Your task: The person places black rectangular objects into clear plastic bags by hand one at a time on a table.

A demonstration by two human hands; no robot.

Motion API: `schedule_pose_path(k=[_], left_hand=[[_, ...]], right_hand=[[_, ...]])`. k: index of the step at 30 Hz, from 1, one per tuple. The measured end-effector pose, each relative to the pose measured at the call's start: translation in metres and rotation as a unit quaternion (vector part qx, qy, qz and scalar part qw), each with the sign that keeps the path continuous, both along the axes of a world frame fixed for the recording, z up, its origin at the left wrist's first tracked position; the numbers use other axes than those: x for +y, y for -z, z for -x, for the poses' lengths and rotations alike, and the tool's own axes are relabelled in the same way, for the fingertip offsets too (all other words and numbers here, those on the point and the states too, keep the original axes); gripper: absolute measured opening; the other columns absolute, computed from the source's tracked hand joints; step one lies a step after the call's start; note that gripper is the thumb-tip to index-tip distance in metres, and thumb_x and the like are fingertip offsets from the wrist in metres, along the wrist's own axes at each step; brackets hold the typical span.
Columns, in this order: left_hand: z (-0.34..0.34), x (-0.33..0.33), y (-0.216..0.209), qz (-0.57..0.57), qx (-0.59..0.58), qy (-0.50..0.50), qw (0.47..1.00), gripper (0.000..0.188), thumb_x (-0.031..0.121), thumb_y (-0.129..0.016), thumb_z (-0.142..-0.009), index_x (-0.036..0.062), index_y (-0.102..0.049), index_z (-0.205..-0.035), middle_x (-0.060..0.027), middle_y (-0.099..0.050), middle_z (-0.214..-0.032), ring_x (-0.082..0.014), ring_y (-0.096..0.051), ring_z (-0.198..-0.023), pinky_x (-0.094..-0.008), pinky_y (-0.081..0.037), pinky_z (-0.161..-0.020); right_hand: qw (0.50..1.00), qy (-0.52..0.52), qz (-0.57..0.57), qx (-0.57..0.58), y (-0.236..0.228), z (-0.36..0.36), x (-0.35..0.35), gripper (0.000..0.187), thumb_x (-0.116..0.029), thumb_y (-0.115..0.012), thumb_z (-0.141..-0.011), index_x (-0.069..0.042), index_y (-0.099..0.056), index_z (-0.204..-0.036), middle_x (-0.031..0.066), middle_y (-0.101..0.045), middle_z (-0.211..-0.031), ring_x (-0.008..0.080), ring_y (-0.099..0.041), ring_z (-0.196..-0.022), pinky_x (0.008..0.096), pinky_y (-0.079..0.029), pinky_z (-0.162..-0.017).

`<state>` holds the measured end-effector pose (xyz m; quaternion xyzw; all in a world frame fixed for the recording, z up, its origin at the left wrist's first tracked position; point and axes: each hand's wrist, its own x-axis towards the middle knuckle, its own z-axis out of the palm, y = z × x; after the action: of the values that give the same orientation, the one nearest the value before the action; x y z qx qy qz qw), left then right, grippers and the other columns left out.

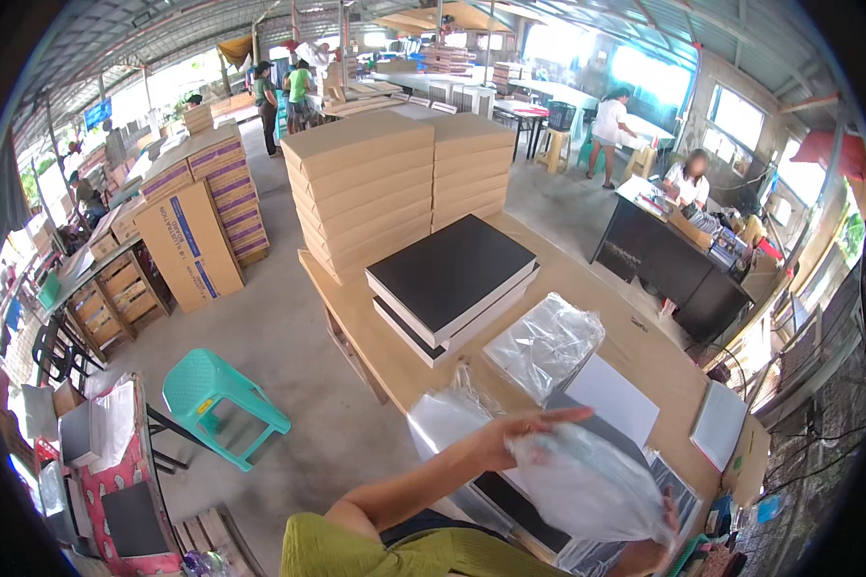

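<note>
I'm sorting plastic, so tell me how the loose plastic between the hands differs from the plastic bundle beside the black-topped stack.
The loose plastic stretches between the left hand and right hand; the plastic bundle lies on the table. The loose plastic looks cloudy and puffed out; the plastic bundle looks shinier and flatter. Both are pale.

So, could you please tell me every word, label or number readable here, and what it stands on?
Large leaning brown carton: blue printing, which I won't copy out.
Stacked cartons behind it: purple print, too small to read.
Green stool: yellow label, too small to read.
</note>
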<state>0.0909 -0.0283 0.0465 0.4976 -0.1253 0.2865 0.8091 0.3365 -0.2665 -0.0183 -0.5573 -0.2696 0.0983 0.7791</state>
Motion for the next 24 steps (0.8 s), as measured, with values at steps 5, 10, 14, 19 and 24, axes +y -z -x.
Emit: schedule_pose_path(k=[5, 10, 14, 19, 24], left_hand=[[-0.008, 0.010, -0.068, 0.154, 0.035, 0.058, 0.986, 0.055, 0.033, -0.060, -0.086, 0.0010, -0.045, -0.127, -0.0129, -0.055, -0.118, -0.0210, -0.059, -0.100, -0.0341, -0.048, -0.082], [-0.015, 0.019, -0.084, -0.327, 0.122, -0.479, 0.806, 0.028, 0.022, -0.070, -0.080, 0.0033, -0.061, -0.099, -0.0103, -0.052, -0.089, -0.0201, -0.049, -0.079, -0.0329, -0.042, -0.072], [-0.042, 0.058, -0.013, -0.325, 0.101, -0.427, 0.838, 0.022, 0.021, -0.069, -0.081, 0.0021, -0.058, -0.088, -0.0076, -0.051, -0.090, -0.0205, -0.047, -0.087, -0.0332, -0.040, -0.076], [-0.080, 0.054, 0.087, -0.081, 0.165, -0.283, 0.941, 0.028, 0.021, -0.065, -0.084, 0.0001, -0.056, -0.100, -0.0085, -0.049, -0.107, -0.0189, -0.045, -0.103, -0.0301, -0.038, -0.087], [-0.067, 0.042, 0.052, -0.377, 0.096, -0.376, 0.841, 0.083, 0.025, -0.069, -0.080, 0.0011, -0.020, -0.143, -0.0146, -0.044, -0.133, -0.0287, -0.040, -0.124, -0.0376, -0.034, -0.102]], right_hand=[[0.968, 0.174, -0.090, -0.155, -0.049, -0.025, 0.023, 0.023, -0.018, -0.065, -0.084, 0.003, -0.059, -0.093, 0.0085, -0.061, -0.084, 0.0138, -0.055, -0.076, 0.0241, -0.043, -0.071], [0.967, 0.136, -0.059, -0.205, -0.097, -0.011, 0.041, 0.029, -0.025, -0.060, -0.090, 0.003, -0.057, -0.098, 0.0069, -0.060, -0.087, 0.0125, -0.054, -0.077, 0.0250, -0.043, -0.071], [0.984, 0.114, -0.030, -0.137, -0.059, -0.028, 0.042, 0.029, -0.026, -0.051, -0.095, 0.002, -0.056, -0.096, 0.0038, -0.057, -0.084, 0.0100, -0.049, -0.078, 0.0238, -0.040, -0.072], [0.984, 0.080, 0.086, -0.131, 0.024, -0.063, 0.043, 0.029, -0.026, -0.044, -0.098, 0.001, -0.052, -0.104, 0.0051, -0.052, -0.095, 0.0124, -0.046, -0.087, 0.0255, -0.038, -0.079], [0.962, 0.085, 0.042, -0.256, -0.074, -0.006, 0.060, 0.060, -0.016, -0.054, -0.088, 0.000, -0.027, -0.139, 0.0142, -0.031, -0.142, 0.0242, -0.039, -0.121, 0.0319, -0.029, -0.101]])
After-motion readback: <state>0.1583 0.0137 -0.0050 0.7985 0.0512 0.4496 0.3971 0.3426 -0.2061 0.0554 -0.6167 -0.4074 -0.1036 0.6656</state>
